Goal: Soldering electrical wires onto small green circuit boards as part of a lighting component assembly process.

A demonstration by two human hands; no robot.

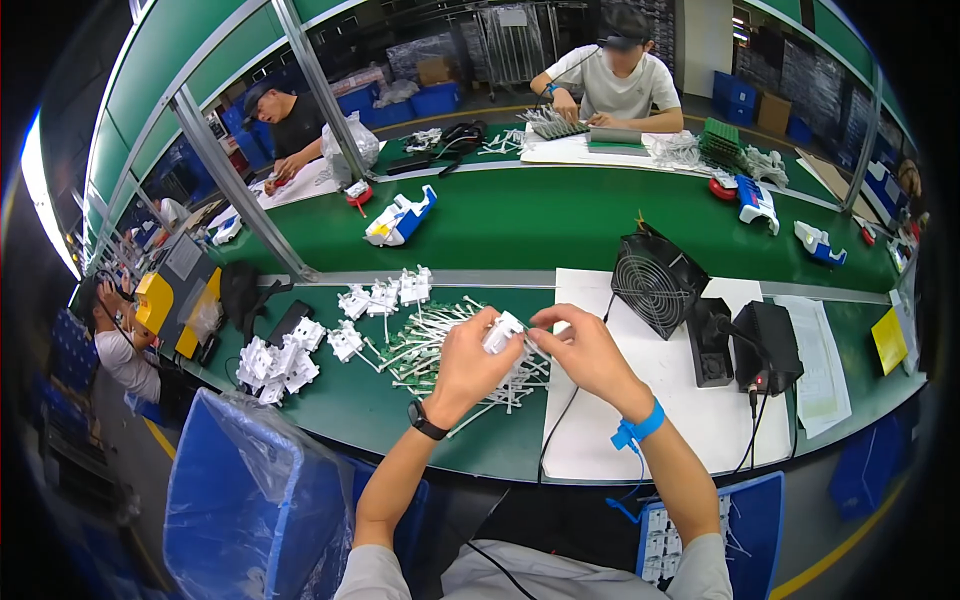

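My left hand [468, 362], with a black wristband, grips a small white plastic housing [503, 331] above the bench. At the right side of the housing, my right hand [592, 356] has thumb and forefinger pinched together; what lies between them is too small to make out. A blue strap with a cord circles my right wrist. Below my hands spreads a heap of small green circuit boards with white cables [422, 348]. Several white housings [384, 297] with cables lie behind the heap, and a pile of white housings [280, 366] sits to its left.
A black fan [658, 280] and a black power box [768, 345] stand on the right by white board [620, 430]. A lined blue bin [235, 500] is at the lower left. Beyond runs a green conveyor [520, 225] carrying blue-and-white devices [402, 217]; co-workers sit behind it.
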